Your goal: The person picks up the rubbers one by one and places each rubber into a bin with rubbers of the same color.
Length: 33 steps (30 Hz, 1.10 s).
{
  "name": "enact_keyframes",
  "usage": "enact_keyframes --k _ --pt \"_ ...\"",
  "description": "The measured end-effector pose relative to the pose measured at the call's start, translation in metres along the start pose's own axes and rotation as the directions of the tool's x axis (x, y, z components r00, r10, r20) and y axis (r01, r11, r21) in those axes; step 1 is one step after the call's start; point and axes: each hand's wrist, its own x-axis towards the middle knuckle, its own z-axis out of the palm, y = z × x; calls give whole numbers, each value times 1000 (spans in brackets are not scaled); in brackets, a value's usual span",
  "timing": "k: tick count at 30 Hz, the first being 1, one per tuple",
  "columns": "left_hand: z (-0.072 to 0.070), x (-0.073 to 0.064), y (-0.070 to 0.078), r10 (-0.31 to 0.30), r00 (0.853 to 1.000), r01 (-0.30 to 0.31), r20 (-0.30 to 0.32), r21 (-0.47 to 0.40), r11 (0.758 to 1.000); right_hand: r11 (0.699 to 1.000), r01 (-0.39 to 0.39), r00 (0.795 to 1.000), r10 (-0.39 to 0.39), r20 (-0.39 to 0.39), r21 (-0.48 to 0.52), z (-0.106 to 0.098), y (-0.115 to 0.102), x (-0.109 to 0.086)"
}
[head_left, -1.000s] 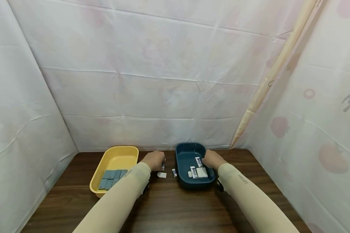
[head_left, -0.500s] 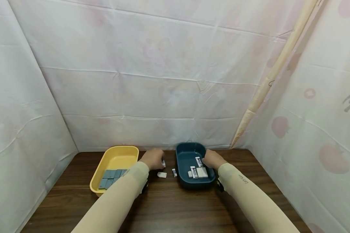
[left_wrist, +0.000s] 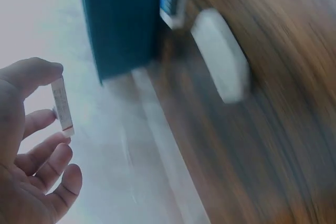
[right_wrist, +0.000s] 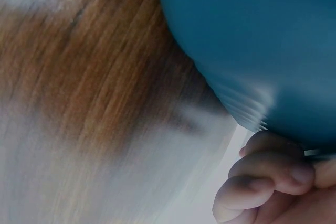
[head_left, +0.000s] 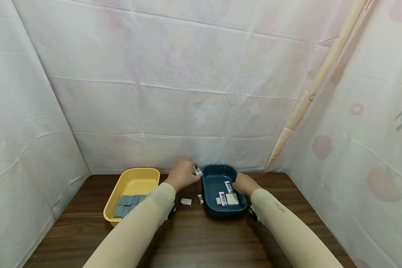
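Up beside the back left corner of the dark blue tray [head_left: 225,213], my left hand [head_left: 181,175] pinches a small eraser [head_left: 197,171] in a printed sleeve. The left wrist view shows that eraser [left_wrist: 62,106] between thumb and fingers, the other fingers loosely bent. My right hand [head_left: 244,183] grips the tray's right rim, its fingers [right_wrist: 247,192] curled against the outside in the right wrist view. Inside the tray lie sleeved erasers [head_left: 223,198] and plain white ones [head_left: 232,199]. Left of the tray, a white eraser [head_left: 186,201] and a small sleeved eraser [head_left: 200,199] rest on the table.
A yellow tray [head_left: 134,182] stands on the left with several grey-blue blocks [head_left: 125,201] in its near part, some behind the left sleeve. White printed sheets [head_left: 187,111] enclose the brown wooden table [head_left: 201,238] at the back and sides.
My left hand has lifted the sleeved eraser from the table and moved up and right towards the blue tray. The right hand has stayed at the tray's rim.
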Motion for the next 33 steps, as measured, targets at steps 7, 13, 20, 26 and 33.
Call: enact_keyframes --k 7,13,20,26,33 --pt "16 5 40 83 995 -84 49 27 996 1000 -19 1000 19 2 5 0 7 1" --pt "35 9 65 170 982 -184 87 195 963 1000 -6 1000 6 8 0 -1 5 1" --pt "58 14 79 146 980 -180 135 295 938 998 49 999 -49 -9 -26 0 2 0" --pt "71 18 81 81 978 -144 192 338 930 999 36 999 -36 -10 -18 -1 1 0" --pt "78 22 78 47 976 -127 212 381 916 1000 23 1000 -23 -11 -20 -1 -1 -1"
